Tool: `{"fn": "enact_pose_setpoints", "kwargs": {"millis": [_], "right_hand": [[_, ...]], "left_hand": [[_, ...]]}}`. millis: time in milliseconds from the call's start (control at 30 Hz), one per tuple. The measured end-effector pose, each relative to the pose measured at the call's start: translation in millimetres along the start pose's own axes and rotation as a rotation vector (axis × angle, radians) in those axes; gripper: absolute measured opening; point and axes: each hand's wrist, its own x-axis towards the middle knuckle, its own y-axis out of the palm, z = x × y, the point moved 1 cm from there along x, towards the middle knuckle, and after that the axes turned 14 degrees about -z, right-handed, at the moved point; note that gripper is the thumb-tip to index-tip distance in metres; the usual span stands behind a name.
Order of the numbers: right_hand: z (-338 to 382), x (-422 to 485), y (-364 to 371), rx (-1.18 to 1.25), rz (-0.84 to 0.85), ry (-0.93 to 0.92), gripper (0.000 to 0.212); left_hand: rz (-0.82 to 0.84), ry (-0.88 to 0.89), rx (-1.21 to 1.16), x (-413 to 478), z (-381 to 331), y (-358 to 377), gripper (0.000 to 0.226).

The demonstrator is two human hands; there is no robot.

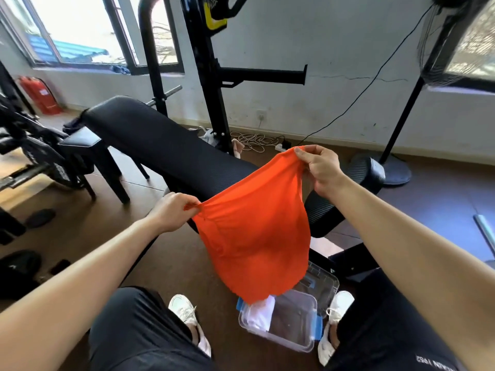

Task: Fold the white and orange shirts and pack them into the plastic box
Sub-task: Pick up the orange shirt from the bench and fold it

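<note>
The orange shirt (254, 236) hangs in the air in front of me, stretched between both hands. My left hand (174, 212) pinches its lower left corner. My right hand (321, 170) grips the upper right corner, higher and farther away. The shirt's hem dangles just above the clear plastic box (292, 341), which stands open on the floor between my feet. Inside the box, at its left side, lies the folded white shirt (261, 313), partly hidden by the orange one. The box lid (325, 281) leans open behind it.
A black padded weight bench (166, 145) runs diagonally behind the shirt, with a black rack (211, 84) beyond it. A standing fan (396, 167) is at the right, cables and a power strip (257, 140) lie by the wall. My white shoes (184, 309) flank the box.
</note>
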Motion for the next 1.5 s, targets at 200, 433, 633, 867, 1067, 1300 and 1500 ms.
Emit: {"fn": "enact_pose_setpoints", "kwargs": {"millis": [200,433,633,867,1067,1300,1500], "right_hand": [[10,-3,-2,0.076,0.035,-0.01,0.016],[21,8,-11,0.037,0.02,-0.014,0.009],[30,7,-21,-0.05,-0.024,-0.093,0.008],[19,11,-40,-0.218,-0.082,-0.289,0.013],[6,5,-47,-0.299,-0.057,-0.358,0.031],[9,9,-62,-0.553,0.139,-0.437,0.015],[24,3,-60,-0.237,0.09,-0.319,0.007]], "left_hand": [[-0.018,0.019,-0.171,-7,0,-5,0.047],[0.114,0.084,-0.343,-14,-8,0,0.047],[0.147,0.008,-0.431,-17,-20,1,0.045],[0.006,-0.215,-0.59,-18,-26,-6,0.021],[-0.259,-0.255,-0.454,-9,-18,-2,0.022],[-0.253,-0.244,-0.516,1,-25,-17,0.015],[-0.308,-0.446,-0.912,18,-24,-27,0.011]]}}
